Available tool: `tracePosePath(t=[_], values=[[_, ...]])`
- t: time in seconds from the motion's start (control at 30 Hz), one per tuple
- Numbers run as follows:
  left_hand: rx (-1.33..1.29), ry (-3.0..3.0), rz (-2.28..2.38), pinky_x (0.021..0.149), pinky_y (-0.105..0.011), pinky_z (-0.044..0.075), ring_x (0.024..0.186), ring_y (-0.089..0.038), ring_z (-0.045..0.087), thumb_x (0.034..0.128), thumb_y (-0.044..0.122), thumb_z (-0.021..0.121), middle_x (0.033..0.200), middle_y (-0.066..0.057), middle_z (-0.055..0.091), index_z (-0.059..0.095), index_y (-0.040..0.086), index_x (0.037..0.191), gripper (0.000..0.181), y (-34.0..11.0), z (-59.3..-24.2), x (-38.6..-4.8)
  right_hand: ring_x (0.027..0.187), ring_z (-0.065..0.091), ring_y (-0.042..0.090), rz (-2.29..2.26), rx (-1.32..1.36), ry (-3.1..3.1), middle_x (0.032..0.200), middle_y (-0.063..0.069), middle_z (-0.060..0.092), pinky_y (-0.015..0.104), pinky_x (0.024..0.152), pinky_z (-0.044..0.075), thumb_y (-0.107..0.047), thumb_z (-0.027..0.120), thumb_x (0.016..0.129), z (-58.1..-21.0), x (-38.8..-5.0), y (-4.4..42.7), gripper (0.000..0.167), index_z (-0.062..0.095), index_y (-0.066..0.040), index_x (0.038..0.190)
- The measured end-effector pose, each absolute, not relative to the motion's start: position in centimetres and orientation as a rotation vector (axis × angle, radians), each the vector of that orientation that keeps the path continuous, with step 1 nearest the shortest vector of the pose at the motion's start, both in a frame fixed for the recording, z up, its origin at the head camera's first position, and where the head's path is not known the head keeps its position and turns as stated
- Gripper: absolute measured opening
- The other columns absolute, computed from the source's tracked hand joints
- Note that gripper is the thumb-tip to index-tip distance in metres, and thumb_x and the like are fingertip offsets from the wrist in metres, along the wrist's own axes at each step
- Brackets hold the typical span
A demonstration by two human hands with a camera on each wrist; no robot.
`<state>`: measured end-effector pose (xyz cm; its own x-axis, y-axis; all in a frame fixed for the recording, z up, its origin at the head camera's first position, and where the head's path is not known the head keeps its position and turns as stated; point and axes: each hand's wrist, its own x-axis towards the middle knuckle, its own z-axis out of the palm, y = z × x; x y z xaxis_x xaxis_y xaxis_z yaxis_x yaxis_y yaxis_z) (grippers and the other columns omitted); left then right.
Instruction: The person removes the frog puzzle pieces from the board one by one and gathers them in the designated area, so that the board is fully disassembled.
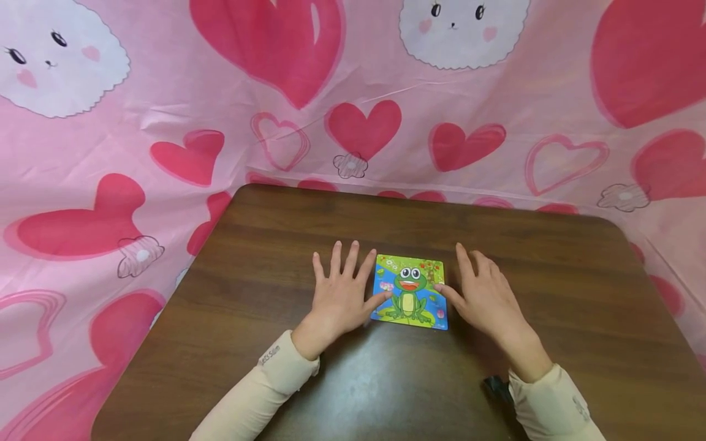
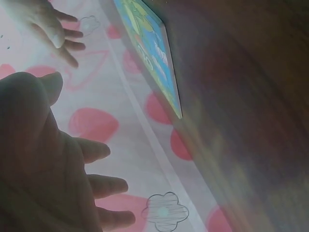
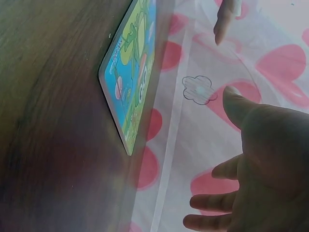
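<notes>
A thin square board with a cartoon frog picture (image 1: 410,291) lies flat on the brown table (image 1: 342,220). The frog is green, on a blue and light green background. To its left is my left hand (image 1: 342,297), fingers spread and straight, the thumb over the board's left edge in the head view. My right hand (image 1: 488,300) is on the other side, its thumb over the right edge and its fingers relaxed. Both wrist views show a gap between the board (image 2: 152,48) (image 3: 128,77) and the hands (image 2: 43,154) (image 3: 275,150). Neither hand holds anything.
A pink cloth (image 1: 386,79) printed with red hearts and white faces hangs behind the table and along its sides. Beside the right sleeve (image 1: 554,404) a small black object (image 1: 496,388) shows near the wrist.
</notes>
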<state>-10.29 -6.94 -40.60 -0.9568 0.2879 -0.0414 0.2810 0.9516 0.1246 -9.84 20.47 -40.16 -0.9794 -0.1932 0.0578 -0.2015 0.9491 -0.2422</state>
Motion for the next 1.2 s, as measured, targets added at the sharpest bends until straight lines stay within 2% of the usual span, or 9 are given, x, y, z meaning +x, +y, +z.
tracePosePath(t=[0.17,0.27,0.57,0.83,1.0,1.1,1.2], values=[[0.453,3.039,0.175,0.118,-0.075,-0.001,0.159,-0.041,0.003,0.0927,0.079,0.038,0.173,-0.008,0.009,0.016,0.033,0.164,0.088,-6.9,-40.7,-10.3,0.141,0.027,0.060,0.371,0.317,-3.094,0.158,0.036,0.025,0.074,0.112,0.026,-0.052,0.066,0.094,-40.0,-10.0,20.2,0.096,0.018,-0.003,0.161],[0.484,3.025,0.184,0.119,-0.073,0.000,0.159,-0.039,0.003,0.0928,0.079,0.038,0.173,-0.007,0.009,0.014,0.033,0.164,0.088,-6.6,-40.7,-10.4,0.143,0.025,0.060,0.370,0.340,-3.081,0.159,0.035,0.025,0.075,0.112,0.026,-0.052,0.066,0.094,-39.9,-10.3,19.9,0.095,0.020,-0.003,0.161],[0.635,2.957,0.151,0.123,-0.068,0.002,0.160,-0.034,0.006,0.0936,0.079,0.034,0.173,-0.006,0.008,0.016,0.034,0.164,0.085,-4.8,-40.7,-10.2,0.132,0.044,0.054,0.591,0.387,-2.960,0.147,0.034,0.043,0.067,0.109,0.038,-0.037,0.071,0.095,-40.1,-12.5,18.6,0.080,0.034,0.001,0.155],[0.749,2.899,0.093,0.124,-0.065,0.007,0.159,-0.034,0.009,0.0941,0.079,0.034,0.172,-0.004,0.015,0.019,0.035,0.163,0.083,-3.7,-41.2,-9.6,0.124,0.055,0.049,0.696,0.382,-2.968,0.139,0.030,0.053,0.066,0.104,0.044,-0.042,0.063,0.099,-40.1,-14.3,17.8,0.069,0.043,-0.004,0.153],[0.854,2.858,0.093,0.126,-0.061,0.011,0.158,-0.034,0.014,0.0950,0.078,0.033,0.172,-0.004,0.014,0.020,0.035,0.163,0.082,-3.0,-41.8,-9.2,0.107,0.066,0.039,0.774,0.411,-2.932,0.123,0.024,0.064,0.061,0.094,0.051,-0.042,0.060,0.102,-40.4,-15.4,17.2,0.059,0.053,-0.004,0.146],[0.907,2.820,0.103,0.126,-0.058,0.015,0.158,-0.034,0.017,0.0952,0.078,0.032,0.172,-0.004,0.014,0.020,0.035,0.163,0.081,-2.8,-42.1,-9.0,0.095,0.068,0.032,0.810,0.444,-2.930,0.111,0.019,0.069,0.056,0.086,0.053,-0.040,0.059,0.103,-40.8,-16.1,17.0,0.052,0.058,-0.003,0.140],[0.929,2.771,0.132,0.126,-0.056,0.018,0.158,-0.034,0.016,0.0958,0.077,0.033,0.172,-0.004,0.012,0.020,0.034,0.163,0.080,-2.7,-42.1,-8.9,0.095,0.067,0.030,0.850,0.470,-2.962,0.114,0.016,0.072,0.054,0.086,0.054,-0.039,0.057,0.104,-41.2,-16.7,16.7,0.048,0.062,-0.003,0.136]])
